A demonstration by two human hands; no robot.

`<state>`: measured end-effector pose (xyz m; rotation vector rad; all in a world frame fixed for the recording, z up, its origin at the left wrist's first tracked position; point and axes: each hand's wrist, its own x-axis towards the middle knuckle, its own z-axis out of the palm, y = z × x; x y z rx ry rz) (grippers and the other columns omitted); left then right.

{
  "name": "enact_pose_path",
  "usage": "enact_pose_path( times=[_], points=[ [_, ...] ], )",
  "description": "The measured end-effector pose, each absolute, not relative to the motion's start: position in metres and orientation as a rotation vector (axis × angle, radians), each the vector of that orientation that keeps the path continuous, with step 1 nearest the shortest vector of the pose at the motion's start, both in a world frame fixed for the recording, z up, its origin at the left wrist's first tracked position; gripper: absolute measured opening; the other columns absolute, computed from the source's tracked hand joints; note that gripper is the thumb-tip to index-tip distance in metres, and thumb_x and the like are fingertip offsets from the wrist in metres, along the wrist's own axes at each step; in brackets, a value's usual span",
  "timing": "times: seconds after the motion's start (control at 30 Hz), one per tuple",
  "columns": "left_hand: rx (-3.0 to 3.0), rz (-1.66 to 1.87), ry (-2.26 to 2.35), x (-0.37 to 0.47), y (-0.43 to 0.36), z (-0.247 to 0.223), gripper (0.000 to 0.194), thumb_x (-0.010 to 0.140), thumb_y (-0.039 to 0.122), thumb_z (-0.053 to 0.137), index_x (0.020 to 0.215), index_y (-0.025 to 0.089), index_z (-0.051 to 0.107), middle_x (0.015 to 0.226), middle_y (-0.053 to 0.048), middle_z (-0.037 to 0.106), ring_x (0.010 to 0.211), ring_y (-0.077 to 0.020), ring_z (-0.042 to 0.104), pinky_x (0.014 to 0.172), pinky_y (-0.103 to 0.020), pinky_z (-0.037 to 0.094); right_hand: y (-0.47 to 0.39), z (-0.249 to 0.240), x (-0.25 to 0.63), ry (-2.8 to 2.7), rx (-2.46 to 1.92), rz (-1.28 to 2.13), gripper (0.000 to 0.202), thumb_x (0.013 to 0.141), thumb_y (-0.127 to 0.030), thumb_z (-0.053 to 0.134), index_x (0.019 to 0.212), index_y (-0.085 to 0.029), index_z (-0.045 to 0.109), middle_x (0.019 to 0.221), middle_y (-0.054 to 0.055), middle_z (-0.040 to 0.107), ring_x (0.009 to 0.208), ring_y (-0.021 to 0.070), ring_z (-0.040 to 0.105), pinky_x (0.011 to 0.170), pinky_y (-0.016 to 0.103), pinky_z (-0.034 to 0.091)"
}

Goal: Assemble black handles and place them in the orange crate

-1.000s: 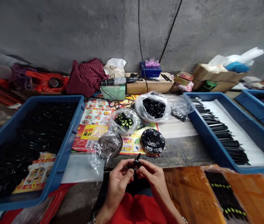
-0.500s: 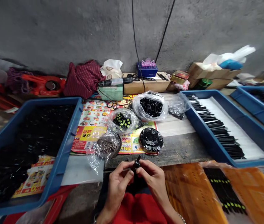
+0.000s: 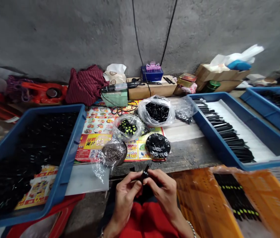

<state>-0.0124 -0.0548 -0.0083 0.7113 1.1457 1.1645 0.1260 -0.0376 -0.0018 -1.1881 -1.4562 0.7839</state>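
My left hand [image 3: 127,193] and my right hand [image 3: 163,190] meet at the bottom centre, above the red clothing on my lap. Between their fingertips they pinch a small black part [image 3: 145,172] with a narrow tip pointing up. Just beyond the hands lie a round dish of small metal screws [image 3: 113,153] under clear plastic and a round pile of black discs [image 3: 158,146]. Farther back are a bag of black and yellow-green pieces [image 3: 127,128] and a bag of black pieces [image 3: 156,111].
A blue bin of black parts [image 3: 66,165] stands at the left. At the right, another blue bin [image 3: 219,150] holds long black pieces on white paper. An orange crate [image 3: 199,198] is beside my right arm. Boxes and a maroon cloth [image 3: 86,85] line the wall.
The view has shifted slightly, so the bench items appear a little farther left. Both hands keep nearly the same pose around the black part.
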Motion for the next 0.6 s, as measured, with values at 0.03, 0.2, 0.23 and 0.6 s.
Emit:
enact_pose_path(
  times=[0.03, 0.2, 0.23, 0.6],
  points=[
    [0.716, 1.166, 1.15, -0.0123, -0.0554, -0.0094, 0.028, 0.078, 0.035, 0.073, 0.098, 0.016, 0.072, 0.066, -0.001, 0.062, 0.055, -0.0086, 0.046, 0.051, -0.018, 0.039, -0.0372, -0.0009, 0.126, -1.446, -1.217, 0.815, 0.008, 0.083, -0.021, 0.068, 0.087, -0.016, 0.071, 0.068, 0.002, 0.064, 0.058, 0.0132, 0.058, 0.055, 0.021, 0.045],
    [0.744, 1.172, 1.141, -0.0114, -0.0569, -0.01, 0.026, 0.078, 0.035, 0.072, 0.095, 0.015, 0.071, 0.063, 0.0, 0.058, 0.053, -0.0083, 0.044, 0.049, -0.018, 0.036, -0.0348, 0.0041, 0.1277, -1.335, -1.302, 1.122, 0.021, 0.084, -0.032, 0.064, 0.075, -0.015, 0.073, 0.057, 0.0, 0.056, 0.048, 0.0116, 0.051, 0.046, 0.021, 0.039],
    [0.75, 1.172, 1.141, -0.0111, -0.0569, -0.0087, 0.026, 0.078, 0.034, 0.072, 0.095, 0.015, 0.071, 0.062, 0.0, 0.057, 0.053, -0.0083, 0.044, 0.049, -0.018, 0.035, -0.0345, 0.0046, 0.1281, -1.286, -1.292, 1.201, 0.025, 0.084, -0.034, 0.063, 0.072, -0.015, 0.073, 0.055, 0.0, 0.055, 0.047, 0.0113, 0.051, 0.046, 0.021, 0.04],
    [0.767, 1.157, 1.189, -0.0072, -0.0562, -0.0054, 0.031, 0.077, 0.037, 0.072, 0.099, 0.015, 0.07, 0.068, -0.002, 0.062, 0.054, -0.0081, 0.044, 0.049, -0.018, 0.036, -0.0309, -0.002, 0.1245, -0.748, -1.213, 1.473, 0.028, 0.065, -0.037, 0.081, 0.078, -0.016, 0.067, 0.059, -0.001, 0.063, 0.048, 0.0106, 0.054, 0.048, 0.019, 0.046]
  ],
)
